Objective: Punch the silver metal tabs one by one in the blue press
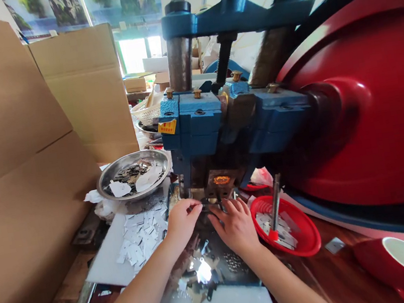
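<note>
My left hand (pixel 183 223) is at the foot of a blue press (pixel 197 121), thumb and forefinger pinched on a thin metal piece (pixel 206 206), mostly hidden. Across from it, my right hand (pixel 236 225) rests palm down, its fingers reaching the die area and its thumb held apart; nothing shows in its grasp. The press's lower block (pixel 221 181) stands just above my fingertips. Below my hands, loose shiny metal plates (pixel 203 271) lie scattered over the dark bed. Left of my left hand, many flat pale plates (pixel 142 239) are heaped on a white sheet (pixel 107 264).
A steel bowl (pixel 102 192) with metal pieces stands at the left, near tall cardboard (pixel 86 88). On the right, a red plastic basket (pixel 314 241) holds plates, below the big red flywheel (pixel 379 94). A metal handle (pixel 277 201) crosses it. A red mug (pixel 377 259) sits lower right.
</note>
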Demonstrator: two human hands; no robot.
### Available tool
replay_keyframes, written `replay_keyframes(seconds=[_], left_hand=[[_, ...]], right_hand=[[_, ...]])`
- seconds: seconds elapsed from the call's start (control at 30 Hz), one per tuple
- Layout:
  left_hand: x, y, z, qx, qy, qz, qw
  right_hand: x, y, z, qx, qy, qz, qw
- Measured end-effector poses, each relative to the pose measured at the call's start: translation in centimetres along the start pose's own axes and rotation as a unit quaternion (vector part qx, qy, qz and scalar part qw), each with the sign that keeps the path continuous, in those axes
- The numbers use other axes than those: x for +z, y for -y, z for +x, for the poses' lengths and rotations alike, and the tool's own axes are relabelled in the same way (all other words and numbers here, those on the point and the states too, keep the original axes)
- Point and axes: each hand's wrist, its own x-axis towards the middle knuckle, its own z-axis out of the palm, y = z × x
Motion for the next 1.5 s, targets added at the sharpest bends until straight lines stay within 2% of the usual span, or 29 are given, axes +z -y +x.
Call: replay_keyframes(seconds=[0.3, 0.47, 0.57, 0.93, 1.13, 1.23, 1.37, 1.47, 1.5], left_hand=[[0.3, 0.0, 0.2, -0.008, -0.008, 0.018, 1.0], [1.2, -0.2, 0.6, 0.004, 0.008, 0.035, 0.999], [1.8, 0.0, 0.8, 0.01, 0.002, 0.05, 0.999], [2.2, 0.4, 1.2, 0.019, -0.015, 0.094, 0.995], [2.4, 0.4, 1.2, 0.035, -0.011, 0.091, 0.995], [2.5, 0.5, 1.1, 0.039, -0.014, 0.092, 0.995], [2.1, 0.6, 1.0, 0.043, -0.042, 0.07, 0.996], [0.5, -0.2, 0.1, 0.022, -0.086, -0.006, 0.996], [-0.4, -0.9, -0.5, 0.009, -0.085, -0.044, 0.995]], right_hand=[[0.5, -0.2, -0.7, -0.015, -0.008, 0.027, 0.999], [1.5, -1.2, -1.6, 0.017, -0.047, 0.095, 0.994], [1.7, -1.5, -1.5, 0.018, -0.043, 0.111, 0.993], [0.3, -0.5, -0.6, 0.003, 0.014, 0.014, 1.0], [-0.2, 0.0, -0.6, 0.001, 0.029, 0.013, 0.999], [0.2, -0.2, -0.6, 0.023, 0.02, 0.042, 0.999], [0.7, -1.1, -1.1, 0.057, -0.02, 0.155, 0.986], [0.3, -2.2, -2.7, 0.135, -0.041, 0.203, 0.969], [0.1, -2.5, -3.4, 0.168, -0.042, 0.21, 0.962]])
